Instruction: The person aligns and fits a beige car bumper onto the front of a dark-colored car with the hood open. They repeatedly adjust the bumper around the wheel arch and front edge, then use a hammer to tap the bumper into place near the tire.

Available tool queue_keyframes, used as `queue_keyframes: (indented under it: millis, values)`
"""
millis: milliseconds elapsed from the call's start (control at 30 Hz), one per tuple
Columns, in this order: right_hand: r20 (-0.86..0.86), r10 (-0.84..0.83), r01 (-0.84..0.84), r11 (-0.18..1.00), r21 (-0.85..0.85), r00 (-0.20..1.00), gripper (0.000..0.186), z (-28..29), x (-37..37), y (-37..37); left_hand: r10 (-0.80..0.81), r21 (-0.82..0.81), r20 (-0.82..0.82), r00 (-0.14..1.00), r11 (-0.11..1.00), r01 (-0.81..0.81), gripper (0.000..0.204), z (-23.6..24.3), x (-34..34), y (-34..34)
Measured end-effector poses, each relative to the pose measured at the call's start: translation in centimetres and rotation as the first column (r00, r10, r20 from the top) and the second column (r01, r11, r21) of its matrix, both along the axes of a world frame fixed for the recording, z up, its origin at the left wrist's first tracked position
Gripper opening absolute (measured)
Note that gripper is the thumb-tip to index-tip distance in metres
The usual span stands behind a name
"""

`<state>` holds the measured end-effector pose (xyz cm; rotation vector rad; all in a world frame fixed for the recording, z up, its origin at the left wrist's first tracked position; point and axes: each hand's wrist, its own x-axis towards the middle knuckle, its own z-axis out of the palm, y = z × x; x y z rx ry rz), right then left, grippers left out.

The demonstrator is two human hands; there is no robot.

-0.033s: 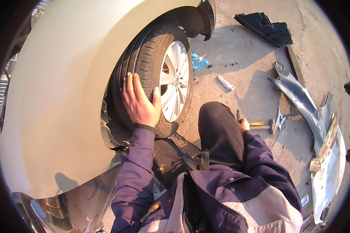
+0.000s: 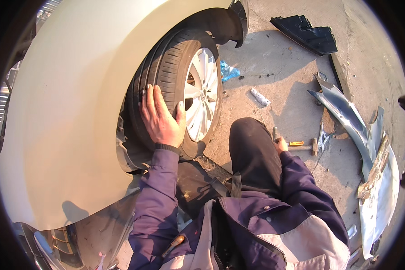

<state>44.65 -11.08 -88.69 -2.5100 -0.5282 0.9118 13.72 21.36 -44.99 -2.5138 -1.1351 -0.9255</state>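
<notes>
My left hand (image 2: 164,123) lies flat on the tread of a black tyre (image 2: 168,63), fingers stretched out, thumb along the sidewall edge. The wheel has a silver spoked rim (image 2: 203,95) and sits inside the arch of a pale car fender (image 2: 72,108). To the right of my knee, my right hand (image 2: 281,145) is low near the ground, its fingers closed and partly hidden by the leg. A short greyish-green cylindrical piece (image 2: 275,132) sticks up beside it. A hammer (image 2: 314,147) and a yellow-orange tool handle (image 2: 296,143) extend right from behind the hand; whether it grips either is unclear.
Bent metal body panels (image 2: 346,108) and a whitish torn panel (image 2: 380,198) lie at the right. A black plastic part (image 2: 306,36) rests at the far right. Blue plastic (image 2: 229,71) and a white spotted roll (image 2: 260,96) are on the concrete. A wooden-handled tool (image 2: 174,245) pokes from my jacket.
</notes>
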Motion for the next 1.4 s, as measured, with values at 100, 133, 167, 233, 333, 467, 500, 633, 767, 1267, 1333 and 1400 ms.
queue_keyframes:
  millis: [100,133,167,233,333,467,500,633,767,1267,1333,1400]
  values:
    - [-0.044,0.047,-0.046,0.999,0.018,0.998,0.057,0.3,0.6,-0.4,0.007,-0.006,-0.006,1.000,1.000,-0.007,0.082,-0.1,-0.2,-0.2]
    - [-0.039,0.050,-0.050,0.999,0.005,0.998,0.059,0.4,0.7,-0.6,0.007,-0.004,-0.005,1.000,1.000,-0.007,0.082,-0.2,-0.2,-0.2]
    - [-0.048,0.034,-0.036,0.999,-0.035,0.998,0.061,0.5,0.8,-0.8,0.006,-0.007,-0.006,1.000,1.000,-0.006,0.083,-0.3,-0.3,-0.2]
    - [-0.011,0.065,-0.065,0.998,0.004,0.998,0.063,0.6,0.9,-1.2,0.012,0.018,-0.016,1.000,1.000,-0.011,0.084,-0.4,-0.3,-0.2]
    - [-0.011,0.054,-0.053,0.998,0.033,0.998,0.064,0.2,0.9,-1.5,0.017,0.029,-0.022,1.000,0.999,-0.016,0.086,-0.6,-0.4,-0.1]
    - [0.022,0.056,-0.057,0.997,0.047,0.998,0.055,-0.5,0.7,-1.5,0.012,0.030,-0.010,1.000,0.999,-0.012,0.087,-0.7,-0.3,0.0]
    - [0.025,0.057,-0.058,0.997,0.059,0.998,0.053,-0.5,0.6,-1.6,0.014,0.028,-0.011,1.000,1.000,-0.013,0.087,-0.6,-0.3,0.0]
    - [0.025,0.052,-0.053,0.998,0.036,0.998,0.049,-0.3,0.4,-1.9,0.005,0.028,-0.009,1.000,1.000,-0.004,0.086,-0.6,-0.3,-0.1]
    - [-0.007,0.035,-0.035,0.999,-0.002,0.999,0.053,0.1,0.2,-1.6,0.017,0.028,-0.018,1.000,0.999,-0.017,0.086,-0.6,-0.2,-0.2]
    - [-0.057,0.059,-0.062,0.997,-0.052,0.997,0.043,1.4,-0.2,-1.2,-0.004,0.043,-0.012,1.000,0.999,0.005,0.084,-0.5,0.0,-0.1]
    - [-0.010,0.086,-0.086,0.996,0.008,0.996,0.042,1.4,-0.5,-1.2,-0.001,0.054,-0.021,1.000,0.999,0.002,0.083,-0.5,0.0,-0.2]
    - [-0.017,0.059,-0.060,0.998,-0.009,0.998,0.040,1.6,-0.7,-1.4,-0.003,0.046,-0.031,1.000,0.999,0.004,0.083,-0.4,0.1,-0.2]
